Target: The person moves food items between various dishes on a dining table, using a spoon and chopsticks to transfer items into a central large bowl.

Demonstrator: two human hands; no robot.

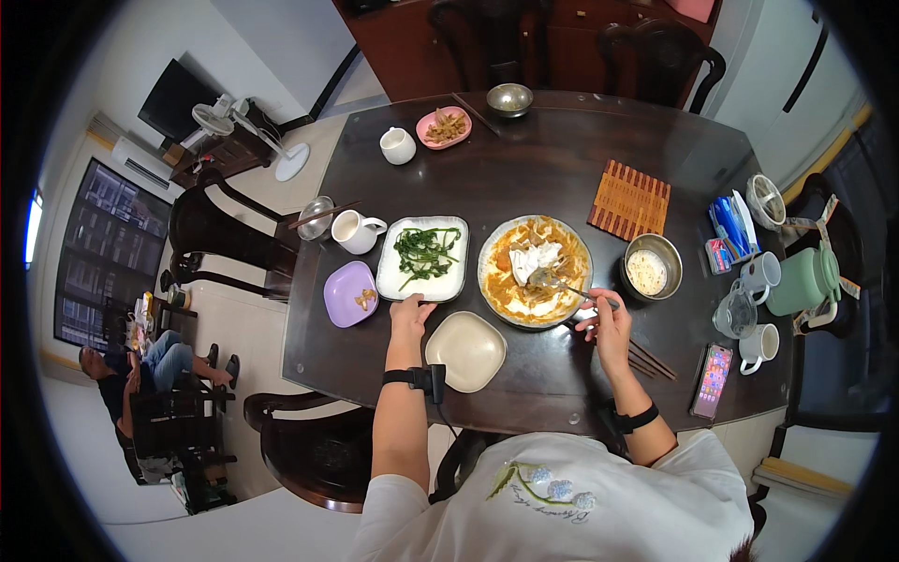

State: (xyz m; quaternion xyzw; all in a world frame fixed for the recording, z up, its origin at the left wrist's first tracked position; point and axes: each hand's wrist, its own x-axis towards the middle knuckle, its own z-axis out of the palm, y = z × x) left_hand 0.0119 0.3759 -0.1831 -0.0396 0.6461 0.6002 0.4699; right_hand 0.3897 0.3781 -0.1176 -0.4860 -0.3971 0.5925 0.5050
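My left hand (410,315) grips the near rim of a white square dish with a dark edge (398,281), which holds cooked green vegetables (426,255). In my right hand (609,326) is the handle of a metal spoon (582,294). The spoon's bowl rests in the food of a large round dish (485,251), among orange-brown sauce and a white, crumpled-looking lump (537,258). A cream plate (465,351) lies between my forearms. Dark chopsticks (653,359) lie beside my right hand. To the left sits a purple plate (346,298) with a few scraps.
A metal bowl of pale food (646,272), a slatted wooden mat (629,199), mugs (759,348), a glass pitcher (735,314), a green jug (803,281) and a phone (712,382) are on the right. Farther left stand white cups (354,232) and a pink dish (443,140). A person (140,375) sits far left.
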